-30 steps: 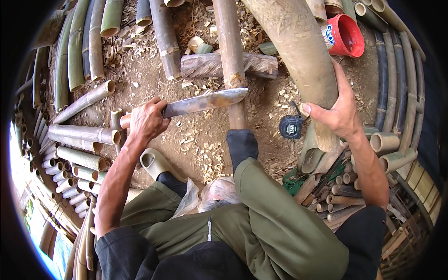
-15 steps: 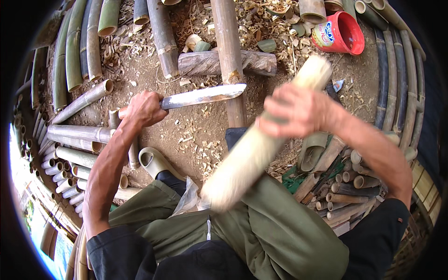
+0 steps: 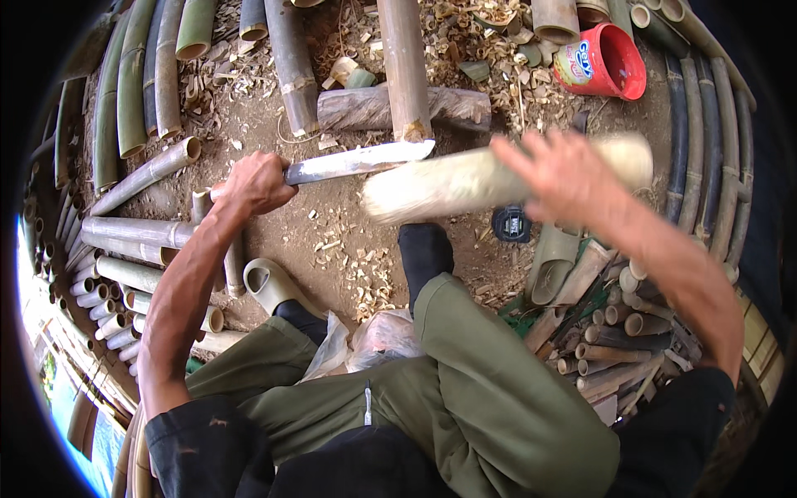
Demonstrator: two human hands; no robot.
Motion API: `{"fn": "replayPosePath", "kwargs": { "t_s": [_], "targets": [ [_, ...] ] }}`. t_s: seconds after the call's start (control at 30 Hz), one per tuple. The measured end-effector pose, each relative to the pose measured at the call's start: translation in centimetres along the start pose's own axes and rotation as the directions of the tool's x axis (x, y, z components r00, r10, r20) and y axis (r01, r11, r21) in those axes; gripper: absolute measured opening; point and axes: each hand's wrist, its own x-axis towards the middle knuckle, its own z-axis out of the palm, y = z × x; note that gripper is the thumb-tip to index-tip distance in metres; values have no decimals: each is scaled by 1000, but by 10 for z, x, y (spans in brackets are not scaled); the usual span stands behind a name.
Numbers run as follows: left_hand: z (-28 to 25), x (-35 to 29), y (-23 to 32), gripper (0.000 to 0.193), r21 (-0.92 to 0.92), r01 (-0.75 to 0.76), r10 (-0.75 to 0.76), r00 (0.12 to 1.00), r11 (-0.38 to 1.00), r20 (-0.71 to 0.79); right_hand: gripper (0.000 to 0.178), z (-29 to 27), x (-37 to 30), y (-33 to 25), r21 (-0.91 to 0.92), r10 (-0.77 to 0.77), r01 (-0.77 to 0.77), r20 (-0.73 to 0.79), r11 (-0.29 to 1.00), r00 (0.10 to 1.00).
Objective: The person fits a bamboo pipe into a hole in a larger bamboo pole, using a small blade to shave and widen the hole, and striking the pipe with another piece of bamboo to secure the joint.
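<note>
My left hand (image 3: 259,183) is closed round the handle of a long machete (image 3: 361,160), whose blade points right. The blade tip lies just below the near end of an upright-running bamboo pole (image 3: 404,70); whether they touch I cannot tell. The pole rests across a short log (image 3: 357,110). To the right, my right hand (image 3: 569,178), blurred by motion, holds a thick pale wooden club (image 3: 448,184) nearly level, its fingers partly stretched over it. The club's left end is below the blade tip.
Bamboo lengths (image 3: 133,91) line the left, with more (image 3: 722,141) at the far right. A red tub (image 3: 627,62) lies at the back right. A tape measure (image 3: 510,224), a clog (image 3: 554,264) and bamboo offcuts (image 3: 623,336) are near my right knee. Shavings (image 3: 378,282) litter the dirt.
The club has swung from a steep slant to nearly level, its low end rising; my right hand moved right. The pole's lower part no longer shows below the blade. The tape measure has come into view.
</note>
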Motion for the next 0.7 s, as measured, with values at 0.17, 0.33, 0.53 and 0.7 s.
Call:
{"fn": "replayPosePath", "kwargs": {
  "t_s": [0.17,0.33,0.53,0.7],
  "targets": [
    [-3,-1,0,28,-11,-24,24,1000,1000,-2,50,-10,-15,-70,231,-455,614,-491,755,743],
    [4,15,-7,28,15,-32,32,999,999,24,73,-12,-5,-7,94,-98,110,-120,990,988],
    [9,13,-19,29,17,-66,67,997,998,-45,28,-12,-5,-59,124,-432,602,-585,789,686],
    [4,11,-6,22,-7,-104,103,987,995,-127,65,5,-4,19,18,24,-23,-44,1000,999]
  ]
}}
